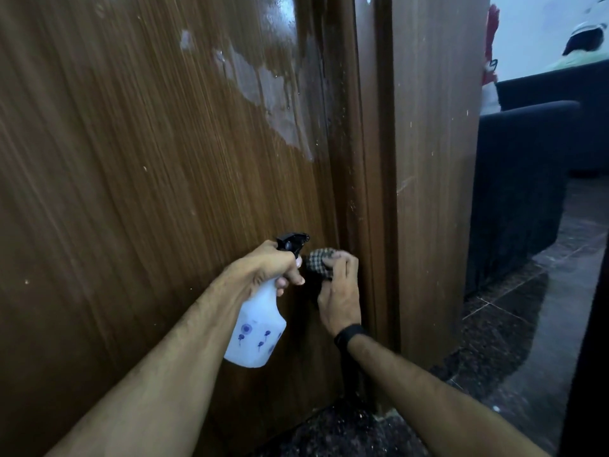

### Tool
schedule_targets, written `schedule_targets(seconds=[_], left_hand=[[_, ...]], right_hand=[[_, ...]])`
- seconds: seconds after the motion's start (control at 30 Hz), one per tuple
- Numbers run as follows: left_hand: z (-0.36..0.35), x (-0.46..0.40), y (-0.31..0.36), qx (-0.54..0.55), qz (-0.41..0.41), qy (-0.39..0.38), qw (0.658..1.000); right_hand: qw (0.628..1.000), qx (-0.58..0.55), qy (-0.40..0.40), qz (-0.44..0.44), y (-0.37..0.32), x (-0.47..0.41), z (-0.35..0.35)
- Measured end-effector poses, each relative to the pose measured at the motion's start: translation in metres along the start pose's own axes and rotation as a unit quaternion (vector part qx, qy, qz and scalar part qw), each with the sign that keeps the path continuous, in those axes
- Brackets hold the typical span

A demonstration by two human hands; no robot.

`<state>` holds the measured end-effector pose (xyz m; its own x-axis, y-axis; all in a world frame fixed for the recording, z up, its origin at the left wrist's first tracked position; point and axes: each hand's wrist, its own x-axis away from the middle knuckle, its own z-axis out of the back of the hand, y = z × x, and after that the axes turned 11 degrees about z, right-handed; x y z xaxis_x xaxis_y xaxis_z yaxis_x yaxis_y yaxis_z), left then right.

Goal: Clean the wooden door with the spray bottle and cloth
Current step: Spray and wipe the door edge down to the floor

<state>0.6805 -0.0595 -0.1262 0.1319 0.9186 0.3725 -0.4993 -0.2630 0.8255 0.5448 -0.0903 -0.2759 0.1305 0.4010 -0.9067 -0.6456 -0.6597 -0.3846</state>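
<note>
Against the wet-streaked wooden door, the left hand grips a white spray bottle while the right hand's fingers clutch a checkered cloth to the door.

No text, brand, number or sign can be read anywhere in this view. The spray bottle carries only a printed pattern of small blue flower-like marks on its white body, with no lettering among them. The black band on the right wrist shows no legible display or marking.
</note>
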Motion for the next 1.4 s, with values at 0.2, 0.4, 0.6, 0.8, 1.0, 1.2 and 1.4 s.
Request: schedule_targets(seconds=[0.2,0.4,0.6,0.8,1.0,1.2,1.4], left_hand=[[0.005,-0.010,0.002,0.033,0.002,0.012,0.999],[0.010,-0.011,-0.009,0.016,0.006,-0.032,0.999],[0.010,-0.007,-0.015,0.007,0.005,-0.044,0.999],[0.009,-0.007,-0.014,0.009,-0.002,-0.055,0.998],[0.012,0.002,-0.011,0.015,-0.016,-0.057,0.998],[0.012,0.010,-0.011,0.025,-0.014,-0.032,0.999],[0.010,0.032,0.005,0.076,-0.050,0.039,0.995]], right_hand=[[0.991,0.000,0.133,0.001,-0.021,-0.083,-0.018],[0.996,0.020,0.078,0.027,0.001,-0.037,-0.027],[0.995,0.076,-0.065,-0.027,0.034,0.064,-0.025],[0.974,0.061,-0.209,-0.054,0.048,0.079,-0.008],[0.996,-0.025,-0.082,0.004,0.011,0.008,0.028],[1.000,-0.014,-0.015,0.012,-0.010,-0.038,0.032],[0.998,-0.004,0.068,0.016,-0.020,-0.065,0.024]])
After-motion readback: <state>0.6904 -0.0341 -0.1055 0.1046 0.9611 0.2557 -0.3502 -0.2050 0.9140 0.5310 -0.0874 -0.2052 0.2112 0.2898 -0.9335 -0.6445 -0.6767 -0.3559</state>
